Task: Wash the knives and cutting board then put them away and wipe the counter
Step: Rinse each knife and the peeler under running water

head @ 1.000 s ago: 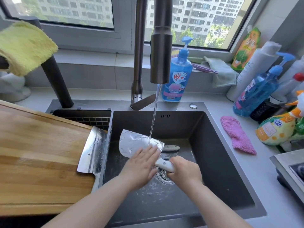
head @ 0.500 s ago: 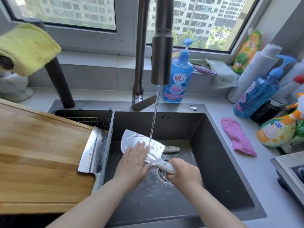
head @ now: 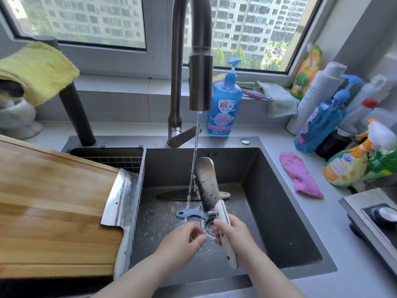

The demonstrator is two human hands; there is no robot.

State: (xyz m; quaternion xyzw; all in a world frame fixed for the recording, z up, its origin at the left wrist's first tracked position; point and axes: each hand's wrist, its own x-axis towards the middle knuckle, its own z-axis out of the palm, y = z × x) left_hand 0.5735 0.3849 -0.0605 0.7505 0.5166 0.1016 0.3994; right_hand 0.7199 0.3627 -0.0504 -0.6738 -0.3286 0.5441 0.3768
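My right hand [head: 235, 235] grips the white handle of a cleaver [head: 207, 183], whose blade stands nearly on edge over the sink [head: 285, 211], pointing away under the running water. My left hand [head: 182, 239] hovers just left of the handle with relaxed fingers, holding nothing. A second cleaver [head: 120, 201] rests on the right edge of the wooden cutting board [head: 53, 203], which lies across the sink's left side. Another knife [head: 182, 195] lies flat on the sink floor behind the blade. A small blue tool [head: 189, 212] lies near the drain.
The tap [head: 200, 82] runs above the sink. Blue dish soap [head: 224, 106] stands behind it. A pink cloth [head: 300, 175] lies on the right counter beside several bottles [head: 326, 117]. A yellow cloth [head: 36, 69] hangs at far left. A stove corner [head: 373, 216] sits at right.
The cleaver has turned from lying flat under my left palm to standing on edge, pointing away. My left hand has come off the blade and pulled back toward me.
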